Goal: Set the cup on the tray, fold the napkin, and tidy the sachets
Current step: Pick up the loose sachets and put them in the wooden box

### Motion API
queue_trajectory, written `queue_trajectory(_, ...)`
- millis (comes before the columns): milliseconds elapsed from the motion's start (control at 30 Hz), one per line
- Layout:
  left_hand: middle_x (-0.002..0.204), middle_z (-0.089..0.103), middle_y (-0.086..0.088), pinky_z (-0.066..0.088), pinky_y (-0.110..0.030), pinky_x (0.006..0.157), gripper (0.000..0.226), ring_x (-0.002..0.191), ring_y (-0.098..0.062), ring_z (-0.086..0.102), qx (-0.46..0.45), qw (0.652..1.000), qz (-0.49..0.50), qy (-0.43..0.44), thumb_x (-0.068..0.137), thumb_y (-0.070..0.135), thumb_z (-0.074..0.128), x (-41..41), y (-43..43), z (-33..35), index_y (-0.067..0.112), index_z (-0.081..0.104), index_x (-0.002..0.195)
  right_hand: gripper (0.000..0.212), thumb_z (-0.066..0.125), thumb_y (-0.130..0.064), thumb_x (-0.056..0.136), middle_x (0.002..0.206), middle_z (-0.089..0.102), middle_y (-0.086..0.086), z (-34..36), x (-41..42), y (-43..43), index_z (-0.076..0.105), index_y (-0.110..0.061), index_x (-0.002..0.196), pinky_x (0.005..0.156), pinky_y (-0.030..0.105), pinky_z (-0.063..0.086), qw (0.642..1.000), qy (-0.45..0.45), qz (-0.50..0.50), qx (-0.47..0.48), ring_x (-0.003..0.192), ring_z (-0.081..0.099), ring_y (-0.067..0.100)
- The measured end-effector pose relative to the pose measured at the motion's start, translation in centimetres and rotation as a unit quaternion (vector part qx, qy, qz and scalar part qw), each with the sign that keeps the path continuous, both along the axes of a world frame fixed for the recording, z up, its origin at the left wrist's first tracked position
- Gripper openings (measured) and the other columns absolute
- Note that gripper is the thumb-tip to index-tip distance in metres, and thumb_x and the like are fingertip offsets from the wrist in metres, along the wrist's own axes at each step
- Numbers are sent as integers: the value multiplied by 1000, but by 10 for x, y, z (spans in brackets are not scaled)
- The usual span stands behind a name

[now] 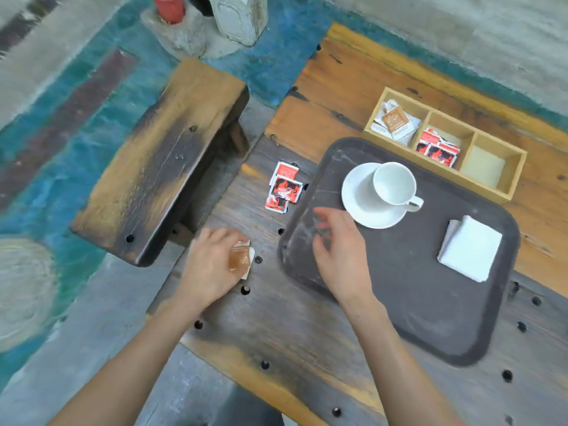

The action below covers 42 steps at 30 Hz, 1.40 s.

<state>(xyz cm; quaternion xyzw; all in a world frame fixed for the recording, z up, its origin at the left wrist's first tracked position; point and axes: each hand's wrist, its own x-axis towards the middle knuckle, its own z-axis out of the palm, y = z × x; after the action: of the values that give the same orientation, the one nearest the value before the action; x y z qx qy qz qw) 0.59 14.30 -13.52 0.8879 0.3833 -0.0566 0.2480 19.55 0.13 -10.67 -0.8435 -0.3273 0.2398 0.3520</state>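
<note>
A white cup [395, 184] stands on a white saucer [361, 207] on the dark tray [430, 318]. A folded white napkin [470, 249] lies on the tray's right side. My left hand [212, 262] grips brown sachets [241, 259] just above the table, left of the tray. My right hand [338, 250] hovers over the tray's left edge, fingers apart and holding nothing. Several red sachets [284, 187] lie loose on the table beyond my left hand. A wooden organiser [445, 139] behind the tray holds brown sachets [395, 121] in its left compartment and red sachets [438, 149] in the middle one.
The organiser's right compartment [485, 167] holds nothing. A wooden bench [166, 155] stands left of the table. The tabletop [276, 327] has round holes in it. A red pot [169, 7] and a stone block [239, 16] sit on the floor at the far side.
</note>
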Motion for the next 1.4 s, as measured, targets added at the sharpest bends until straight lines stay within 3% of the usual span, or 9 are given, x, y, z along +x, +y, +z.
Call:
queue_trajectory(100, 130, 61, 8, 46, -41, 92, 63, 120, -25, 52, -12, 993, -80, 81, 70, 25, 84, -22, -3, -1, 31, 64, 129, 49, 53, 9, 90, 130, 58, 4, -5, -7, 24, 63, -13, 132, 96, 38, 51, 998, -23, 49, -39, 112, 63, 22)
queue_trajectory(200, 120, 63, 2, 48, -39, 85, 63, 112, -28, 59, 4, 995, -82, 60, 70, 10, 83, -31, -10, -9, 29, 66, 128, 43, 53, 6, 92, 130, 59, 10, -12, 1, 54, 63, -8, 132, 98, 40, 48, 987, -80, 106, -95, 117, 59, 30)
queue_trajectory(333, 111, 64, 1, 47, -36, 81, 38, 104, -26, 60, 55, 995, -77, 25, 81, 16, 76, -31, -12, -16, 27, 72, 117, 36, 59, -14, 98, 131, 60, 11, -23, 29, 105, 57, -11, 133, 97, 42, 45, 938, -217, 185, -199, 119, 55, 34)
queue_trajectory(467, 119, 64, 0, 52, -37, 84, 17, 110, -25, 61, 45, 998, -49, -11, 86, 26, 76, -25, -15, -18, 22, 76, 103, 44, 67, -30, 96, 140, 56, 12, -34, 42, 138, 53, -11, 133, 103, 43, 40, 906, -252, 225, -255, 131, 50, 35)
queue_trajectory(633, 129, 60, 1, 47, -36, 93, 39, 119, -25, 55, 6, 998, -68, 10, 84, 16, 76, -17, -19, -23, 21, 64, 121, 69, 78, -26, 89, 151, 43, 8, -45, 49, 155, 42, -22, 148, 109, 48, 40, 899, -206, 263, -282, 140, 42, 34)
queue_trajectory(767, 124, 57, 5, 42, -33, 95, 68, 117, -22, 50, -1, 998, -55, 34, 78, 15, 80, -14, -20, -28, 30, 51, 137, 73, 82, -21, 85, 140, 45, 12, -48, 49, 160, 43, -25, 147, 106, 49, 43, 891, -206, 269, -302, 132, 46, 36)
queue_trajectory(967, 109, 56, 4, 42, -31, 86, 40, 103, -20, 50, 4, 998, -44, 36, 79, 9, 78, -13, -20, -30, 25, 62, 112, 47, 81, -21, 86, 123, 51, 16, -47, 58, 157, 59, -10, 126, 92, 42, 49, 899, -177, 273, -295, 114, 56, 37)
queue_trajectory(1167, 113, 59, 5, 42, -30, 88, 30, 106, -21, 50, -19, 996, -85, 32, 79, 12, 76, -8, -16, -27, 20, 62, 104, 29, 72, -32, 96, 98, 51, 4, -39, 61, 147, 49, -14, 92, 77, 38, 40, 919, -161, 251, -256, 101, 60, 33)
queue_trajectory(1400, 112, 58, 0, 36, -30, 85, 37, 102, -22, 52, -28, 997, -59, 37, 84, 2, 65, -3, -17, -22, 21, 52, 112, 35, 68, -42, 96, 135, 48, 13, -35, 44, 147, 57, -9, 99, 105, 47, 43, 922, -82, 242, -292, 126, 45, 32)
